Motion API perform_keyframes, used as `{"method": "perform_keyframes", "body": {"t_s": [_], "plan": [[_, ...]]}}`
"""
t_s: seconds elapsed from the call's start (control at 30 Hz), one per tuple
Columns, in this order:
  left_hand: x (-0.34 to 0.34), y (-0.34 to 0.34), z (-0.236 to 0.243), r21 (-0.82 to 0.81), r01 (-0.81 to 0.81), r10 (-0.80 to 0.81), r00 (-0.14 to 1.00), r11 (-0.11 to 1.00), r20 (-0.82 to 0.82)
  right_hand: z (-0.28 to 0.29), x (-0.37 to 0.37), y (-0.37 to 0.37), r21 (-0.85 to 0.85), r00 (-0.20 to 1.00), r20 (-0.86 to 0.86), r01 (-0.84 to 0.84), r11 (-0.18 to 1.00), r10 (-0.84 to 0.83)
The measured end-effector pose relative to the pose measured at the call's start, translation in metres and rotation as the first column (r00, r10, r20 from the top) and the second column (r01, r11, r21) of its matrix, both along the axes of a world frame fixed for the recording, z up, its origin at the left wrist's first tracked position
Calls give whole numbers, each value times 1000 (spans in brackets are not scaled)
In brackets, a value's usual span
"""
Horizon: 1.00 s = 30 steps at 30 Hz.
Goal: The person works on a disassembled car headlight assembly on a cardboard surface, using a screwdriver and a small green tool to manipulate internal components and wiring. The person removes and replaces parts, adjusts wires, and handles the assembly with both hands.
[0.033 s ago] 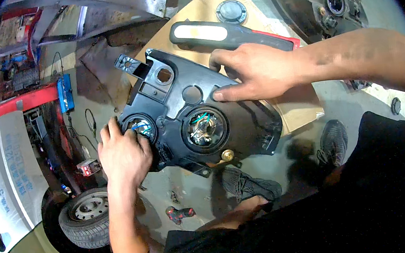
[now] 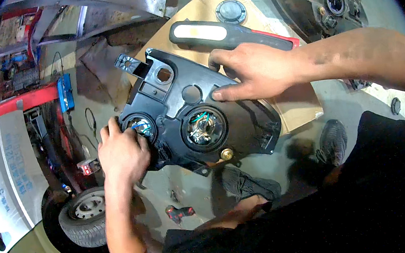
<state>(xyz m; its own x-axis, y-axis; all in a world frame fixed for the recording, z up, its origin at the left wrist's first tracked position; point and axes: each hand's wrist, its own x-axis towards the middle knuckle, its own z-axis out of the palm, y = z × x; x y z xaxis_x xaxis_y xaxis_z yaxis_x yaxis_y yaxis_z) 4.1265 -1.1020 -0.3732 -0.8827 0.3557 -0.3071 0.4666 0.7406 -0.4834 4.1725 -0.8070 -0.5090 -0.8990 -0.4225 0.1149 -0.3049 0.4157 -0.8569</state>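
A black car headlight housing (image 2: 248, 120) lies with its back side up on a cardboard box (image 2: 302, 108). My left hand (image 2: 123, 155) is curled over its left edge, fingertips at the smaller round opening (image 2: 143, 126), where a blue wire shows. Part of that opening is hidden by the fingers. From the right, my right hand (image 2: 259, 73) grips the far edge, its thumb flat on the housing. Between my hands, the larger round opening (image 2: 205, 128) shows green wires and metal parts. A brass-coloured adjuster (image 2: 227, 154) sits at the near edge.
A work light (image 2: 231, 35) and a round black cap (image 2: 231, 12) lie on the cardboard beyond the housing. Another headlight (image 2: 309, 5) is on the floor at far right. To the left are a vehicle with a wheel (image 2: 88, 213) and a silver door (image 2: 8, 167). A red-and-black tool (image 2: 180, 213) lies below.
My left forearm has shifted slightly to the left, and the left hand with it a little. The headlight housing and my right hand look almost unmoved.
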Motion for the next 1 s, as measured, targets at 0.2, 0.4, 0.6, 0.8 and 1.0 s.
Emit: {"method": "perform_keyframes", "body": {"t_s": [0.2,0.4,0.6,0.8,1.0], "plan": [[-32,17,-16,-54,-286,291,949,957,120,-9,1,4,33,999,-20,40,999,-39],[-47,31,-15,-157,-392,418,888,906,192,-4,-1,2,56,996,-19,88,995,-87],[-22,9,-18,25,-185,181,977,982,115,-9,1,1,6,999,-31,12,1000,-11],[0,-2,-23,284,124,-85,985,951,-148,-6,6,4,-76,999,-33,-37,996,35],[20,6,-18,93,498,-454,842,862,-292,-12,6,8,-21,1000,-5,-19,1000,19]]}}
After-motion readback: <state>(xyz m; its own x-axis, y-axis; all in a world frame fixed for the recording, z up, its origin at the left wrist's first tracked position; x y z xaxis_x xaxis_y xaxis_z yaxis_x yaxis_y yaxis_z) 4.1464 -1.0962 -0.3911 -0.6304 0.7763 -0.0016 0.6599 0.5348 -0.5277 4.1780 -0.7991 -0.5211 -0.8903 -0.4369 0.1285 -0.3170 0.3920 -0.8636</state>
